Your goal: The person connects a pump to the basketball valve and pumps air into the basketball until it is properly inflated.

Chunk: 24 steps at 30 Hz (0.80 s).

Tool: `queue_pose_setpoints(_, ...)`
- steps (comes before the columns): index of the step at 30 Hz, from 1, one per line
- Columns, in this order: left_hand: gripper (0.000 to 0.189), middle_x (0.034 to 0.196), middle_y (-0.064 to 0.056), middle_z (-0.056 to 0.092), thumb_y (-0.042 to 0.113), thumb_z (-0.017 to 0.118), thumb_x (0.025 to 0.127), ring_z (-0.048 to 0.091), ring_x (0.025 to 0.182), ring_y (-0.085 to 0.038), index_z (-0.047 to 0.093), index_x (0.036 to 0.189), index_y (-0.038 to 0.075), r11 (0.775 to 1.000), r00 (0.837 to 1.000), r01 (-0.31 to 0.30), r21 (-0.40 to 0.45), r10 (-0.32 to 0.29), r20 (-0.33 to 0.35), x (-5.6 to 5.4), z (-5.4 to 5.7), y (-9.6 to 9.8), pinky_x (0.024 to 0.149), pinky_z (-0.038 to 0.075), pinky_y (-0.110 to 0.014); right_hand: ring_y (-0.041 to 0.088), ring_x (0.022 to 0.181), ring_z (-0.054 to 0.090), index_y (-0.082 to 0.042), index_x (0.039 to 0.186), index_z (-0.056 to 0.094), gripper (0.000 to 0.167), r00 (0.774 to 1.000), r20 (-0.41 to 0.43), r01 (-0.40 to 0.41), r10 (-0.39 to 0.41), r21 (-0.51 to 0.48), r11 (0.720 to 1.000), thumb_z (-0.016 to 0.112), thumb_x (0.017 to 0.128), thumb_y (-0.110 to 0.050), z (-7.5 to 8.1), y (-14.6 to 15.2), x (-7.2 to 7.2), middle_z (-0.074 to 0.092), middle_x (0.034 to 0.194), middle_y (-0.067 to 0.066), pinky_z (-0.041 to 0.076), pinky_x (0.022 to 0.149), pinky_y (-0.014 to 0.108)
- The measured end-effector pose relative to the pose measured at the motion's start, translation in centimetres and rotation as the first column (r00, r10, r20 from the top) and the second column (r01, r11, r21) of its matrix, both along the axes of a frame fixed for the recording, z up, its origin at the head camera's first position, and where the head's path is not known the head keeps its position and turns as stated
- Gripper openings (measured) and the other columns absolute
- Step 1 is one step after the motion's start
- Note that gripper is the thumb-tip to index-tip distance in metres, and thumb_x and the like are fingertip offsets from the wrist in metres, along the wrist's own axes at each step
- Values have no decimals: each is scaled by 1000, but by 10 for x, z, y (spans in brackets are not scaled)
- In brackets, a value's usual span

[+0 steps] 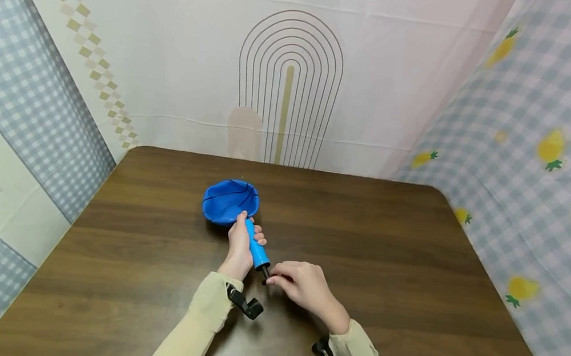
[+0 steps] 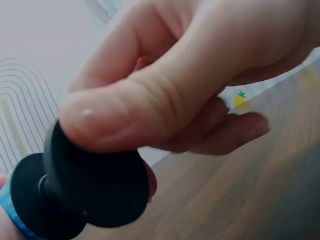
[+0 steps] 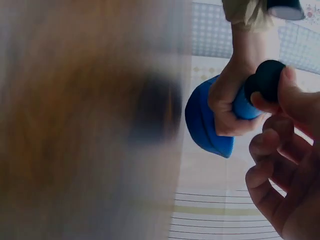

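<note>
A sunken, partly flattened blue ball (image 1: pixel 225 198) with black seam lines lies on the table beyond the hands. My left hand (image 1: pixel 239 246) grips the blue barrel of a hand pump (image 1: pixel 256 251), its far end right at the ball's near edge. Where the two meet is hidden by the left hand. At the near end, the thumb and forefinger of my right hand (image 1: pixel 306 285) pinch the pump's round black handle (image 2: pixel 112 195). In the right wrist view, its other fingers curl loosely beside the handle (image 3: pixel 272 80). A short black rod shows between handle and barrel.
The brown wooden table (image 1: pixel 388 239) has rounded far corners. A white patterned cloth (image 1: pixel 184 48) hangs behind it, with checked cloth (image 1: pixel 509 108) on both sides. Each wrist wears a black camera mount (image 1: pixel 245 302).
</note>
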<state>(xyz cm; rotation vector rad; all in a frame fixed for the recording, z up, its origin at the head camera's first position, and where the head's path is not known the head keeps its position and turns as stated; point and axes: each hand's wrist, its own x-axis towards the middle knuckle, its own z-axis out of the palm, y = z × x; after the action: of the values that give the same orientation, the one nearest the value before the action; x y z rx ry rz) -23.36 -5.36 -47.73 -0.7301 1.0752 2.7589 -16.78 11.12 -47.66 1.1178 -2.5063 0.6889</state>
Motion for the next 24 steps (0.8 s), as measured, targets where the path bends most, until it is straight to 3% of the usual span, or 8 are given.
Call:
queue_pose_setpoints(3,27,62,3,38,38,41,102,33,45,-7,42,94,12,1000,1000,5,13,-5,-2,-2,-1,1,44,34,-17,-7,54,43,-25,81,67,12,991,128,42,-43,7,999,70,86,-36,2,-1,4,59,65,-15,35,51,10)
queue_pose_setpoints(7,28,62,3,39,38,40,103,33,45,-7,43,94,11,1000,1000,3,16,-2,-7,-3,-1,5,44,34,-17,-5,50,36,-22,75,56,26,957,271,81,-105,97,992,65,89,-42,5,-3,7,44,57,-13,30,47,14)
queue_pose_setpoints(9,28,62,3,39,38,40,103,33,45,-7,43,92,12,1000,1000,0,31,0,-6,-4,0,5,43,33,-17,-4,49,33,-21,71,49,33,955,268,95,-125,120,988,62,91,-44,6,-4,9,38,56,-13,27,45,14)
queue_pose_setpoints(12,28,62,3,39,38,40,103,33,45,-7,42,91,12,999,1000,-2,53,2,-4,-7,1,1,43,33,-17,-5,48,30,-21,65,44,39,974,186,113,-130,100,989,62,91,-44,8,-4,16,33,55,-14,22,45,13)
queue_pose_setpoints(16,27,62,2,39,38,42,101,33,46,-7,42,91,13,997,999,-41,68,40,19,-13,3,-11,43,33,-17,-9,47,26,-23,62,42,39,987,108,112,-120,73,991,65,90,-40,10,2,34,34,54,-17,19,44,9)
queue_pose_setpoints(20,27,62,3,39,38,42,102,34,46,-8,42,90,13,993,996,-85,78,82,36,-17,4,-22,44,33,-18,-9,46,26,-22,69,46,34,968,200,129,-150,114,985,61,93,-40,11,11,50,35,54,-19,22,42,11)
queue_pose_setpoints(24,28,61,3,39,37,41,102,34,45,-7,41,89,12,988,992,-124,93,123,18,-19,6,-22,44,33,-18,-3,45,29,-18,80,49,25,928,304,167,-214,173,971,56,96,-37,8,9,44,36,55,-14,25,42,16)
